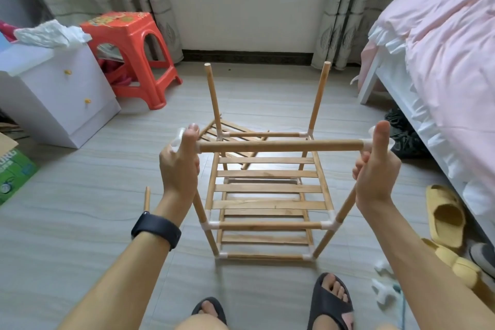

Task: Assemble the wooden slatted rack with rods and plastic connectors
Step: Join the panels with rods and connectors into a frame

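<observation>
Hands sit wide apart at the top of wooden rack (267,189): left hand (179,166) curls round left connector (177,140), right hand (375,169), thumb up, grips right connector (367,143). Both are white plastic corner pieces capping round rod (281,146), held level between them. The rack stands on grey floor (80,195), with flat pale slats in tiers and round dowel legs. Loose slatted panel (211,128) lies behind the rack, short spare rod (146,198) to its left, spare connectors (383,292) to its right.
</observation>
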Motion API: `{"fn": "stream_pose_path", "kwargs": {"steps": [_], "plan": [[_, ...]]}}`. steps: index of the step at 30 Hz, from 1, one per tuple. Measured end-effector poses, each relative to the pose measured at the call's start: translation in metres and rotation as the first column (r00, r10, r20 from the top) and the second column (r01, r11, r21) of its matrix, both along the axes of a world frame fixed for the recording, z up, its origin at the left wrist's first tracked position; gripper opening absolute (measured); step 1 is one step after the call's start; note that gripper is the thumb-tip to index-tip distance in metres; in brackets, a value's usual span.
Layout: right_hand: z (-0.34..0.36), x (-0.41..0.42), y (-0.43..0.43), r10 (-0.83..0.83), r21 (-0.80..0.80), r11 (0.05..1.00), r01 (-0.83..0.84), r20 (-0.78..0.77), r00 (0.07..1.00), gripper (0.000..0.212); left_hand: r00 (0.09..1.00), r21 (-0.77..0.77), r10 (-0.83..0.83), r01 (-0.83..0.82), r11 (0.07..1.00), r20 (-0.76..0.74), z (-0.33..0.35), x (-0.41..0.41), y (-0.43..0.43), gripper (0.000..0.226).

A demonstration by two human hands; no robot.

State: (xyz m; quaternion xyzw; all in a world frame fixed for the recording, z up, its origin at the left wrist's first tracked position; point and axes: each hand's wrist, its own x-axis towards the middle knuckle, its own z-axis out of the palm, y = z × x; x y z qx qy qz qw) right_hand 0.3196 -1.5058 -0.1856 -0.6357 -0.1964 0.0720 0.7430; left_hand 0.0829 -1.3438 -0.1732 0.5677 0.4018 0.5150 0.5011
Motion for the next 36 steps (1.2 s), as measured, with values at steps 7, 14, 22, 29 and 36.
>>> {"fn": "stream_pose_path", "kwargs": {"steps": [7,14,22,29,36], "plan": [[0.001,0.007,0.003,-0.024,0.023,0.999,0.023,0.046,0.999,0.034,1.0,0.022,-0.015,0.015,1.0,-0.004,-0.002,-0.004,0.0,0.038],[0.002,0.012,0.008,-0.065,0.013,0.998,0.065,0.028,0.998,0.035,0.998,-0.012,0.056,-0.055,0.998,0.019,0.0,0.009,0.004,0.024],[0.005,0.011,0.0,0.029,-0.031,0.999,-0.027,0.052,0.998,0.043,0.999,0.011,0.017,-0.017,1.0,-0.03,0.002,0.004,0.001,0.031],[0.014,0.007,-0.013,0.034,-0.053,0.998,-0.033,0.028,0.999,0.039,0.992,-0.058,0.035,-0.043,0.997,-0.125,0.01,-0.008,-0.01,0.037],[0.019,-0.009,-0.013,0.035,-0.121,0.992,-0.034,0.01,0.999,0.053,0.986,-0.069,0.138,-0.145,0.987,-0.094,0.017,0.001,-0.028,0.04]]}}
